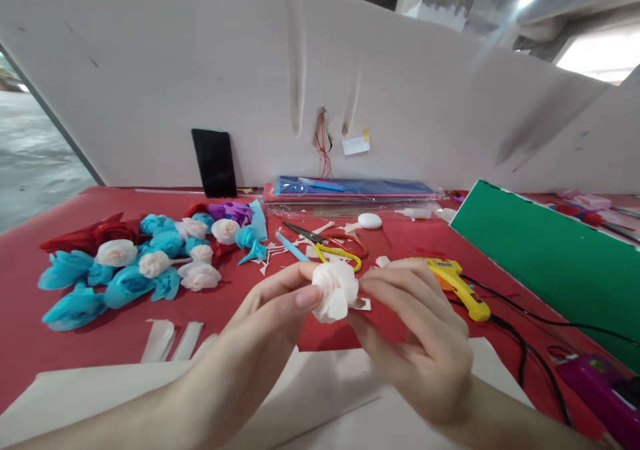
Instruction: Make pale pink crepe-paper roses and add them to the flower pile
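Note:
A small white crepe-paper flower [334, 291] is held in front of me above the red table [30, 250]. My left hand [273, 310] pinches its left side with thumb and forefinger. My right hand [415, 330] closes on its right side, fingers curled round the paper. Behind the flower lie yellow-handled scissors [336, 250] and red-handled scissors [325, 238]. A yellow glue gun [457, 285] rests just right of my right hand.
A pile of finished blue, white, red and purple paper flowers [145, 257] covers the left of the table. White paper strips [173, 340] and a white sheet [100, 390] lie near me. A green board [545, 257], black cables [520, 330], a black phone [215, 162] and packed paper sheets [350, 189] stand behind.

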A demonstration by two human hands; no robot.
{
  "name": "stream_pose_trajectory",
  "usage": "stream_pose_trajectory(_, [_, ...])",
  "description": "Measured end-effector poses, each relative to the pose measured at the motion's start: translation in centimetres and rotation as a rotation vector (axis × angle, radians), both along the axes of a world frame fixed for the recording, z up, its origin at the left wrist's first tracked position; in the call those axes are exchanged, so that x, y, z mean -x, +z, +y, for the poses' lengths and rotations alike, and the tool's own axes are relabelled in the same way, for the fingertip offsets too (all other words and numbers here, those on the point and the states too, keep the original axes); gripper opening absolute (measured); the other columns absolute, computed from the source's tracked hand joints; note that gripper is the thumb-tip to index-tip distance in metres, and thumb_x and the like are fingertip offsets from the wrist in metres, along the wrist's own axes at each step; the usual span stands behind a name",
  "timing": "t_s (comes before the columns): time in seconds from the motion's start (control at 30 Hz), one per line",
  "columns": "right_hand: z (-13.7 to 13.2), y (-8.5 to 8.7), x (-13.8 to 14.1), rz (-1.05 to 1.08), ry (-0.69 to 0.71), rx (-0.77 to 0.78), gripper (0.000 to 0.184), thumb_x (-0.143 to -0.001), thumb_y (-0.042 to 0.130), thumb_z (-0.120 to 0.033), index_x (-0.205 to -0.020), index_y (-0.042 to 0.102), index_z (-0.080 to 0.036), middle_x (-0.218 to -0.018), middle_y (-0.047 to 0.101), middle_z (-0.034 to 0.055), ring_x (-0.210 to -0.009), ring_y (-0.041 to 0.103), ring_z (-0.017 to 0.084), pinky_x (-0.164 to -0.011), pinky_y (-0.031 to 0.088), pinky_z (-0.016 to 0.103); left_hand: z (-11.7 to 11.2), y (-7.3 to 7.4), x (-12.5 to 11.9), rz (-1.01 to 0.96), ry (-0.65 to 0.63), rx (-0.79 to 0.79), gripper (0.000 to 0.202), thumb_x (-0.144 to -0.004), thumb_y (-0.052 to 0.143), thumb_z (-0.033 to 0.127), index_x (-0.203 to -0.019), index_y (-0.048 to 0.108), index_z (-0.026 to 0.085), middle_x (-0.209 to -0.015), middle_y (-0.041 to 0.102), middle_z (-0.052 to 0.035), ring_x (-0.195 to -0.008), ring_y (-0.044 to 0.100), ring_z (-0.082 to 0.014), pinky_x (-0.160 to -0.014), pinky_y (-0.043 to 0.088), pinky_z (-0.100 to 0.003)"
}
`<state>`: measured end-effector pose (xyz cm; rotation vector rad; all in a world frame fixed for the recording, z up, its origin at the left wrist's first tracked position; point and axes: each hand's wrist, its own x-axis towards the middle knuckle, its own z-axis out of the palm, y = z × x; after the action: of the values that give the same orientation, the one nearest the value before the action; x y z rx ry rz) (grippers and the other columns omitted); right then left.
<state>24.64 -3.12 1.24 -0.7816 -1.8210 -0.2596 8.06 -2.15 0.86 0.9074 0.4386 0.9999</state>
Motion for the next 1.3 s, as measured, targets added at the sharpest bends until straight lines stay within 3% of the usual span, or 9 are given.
stream_pose_trajectory(0.5, [-0.2,-0.2,0.0,-0.035,0.034,0.003,0.013,-0.083,0.06,-0.007,-0.085,0.068,-0.018,-0.074,0.073,0.0037,-0.066,0.058,0.018,-0.06,0.051,0.034,-0.1,-0.1,-0.2,0.018,-0.035,0.003,0.008,-0.083,0.068,0.03,-0.081,0.073,0.023,-0.079,0.068,0.0028,-0.087,0.06,-0.014,-0.08,0.046,-0.017])
stream_pose_trajectory(0.8, [-0.2,0.0,-0.2,-0.066,0.066,0.022,0.016,-0.08,0.059,-0.001,-0.082,0.067,-0.014,-0.076,0.073,0.0057,-0.068,0.057,0.018,-0.061,0.049,0.034,-0.1,-0.2,-0.1,0.014,-0.037,0.035,0.006,-0.079,0.071,0.027,-0.08,0.073,0.022,-0.079,0.068,0.0027,-0.08,0.058,-0.0125,-0.075,0.047,-0.017])
stream_pose_trajectory(0.97, [-0.4,0.0,-0.2,-0.099,0.068,0.011,0.021,-0.083,0.054,-0.002,-0.087,0.069,-0.017,-0.078,0.073,0.0048,-0.07,0.058,0.018,-0.062,0.05,0.034,-0.2,-0.1,-0.1,-0.037,-0.067,0.029,0.004,-0.079,0.073,0.026,-0.077,0.073,0.022,-0.07,0.066,0.0045,-0.07,0.056,-0.0092,-0.069,0.047,-0.014])
stream_pose_trajectory(1.3, [1.4,-1.1,-0.4,-0.119,0.029,0.078,0.016,-0.082,0.058,-0.005,-0.084,0.068,-0.017,-0.087,0.071,0.0069,-0.081,0.059,0.02,-0.069,0.052,0.035,0.6,-1.0,-0.3,0.128,0.085,-0.038,0.004,-0.081,0.072,0.021,-0.078,0.07,0.022,-0.078,0.07,0.0035,-0.075,0.06,-0.0105,-0.071,0.047,-0.018])
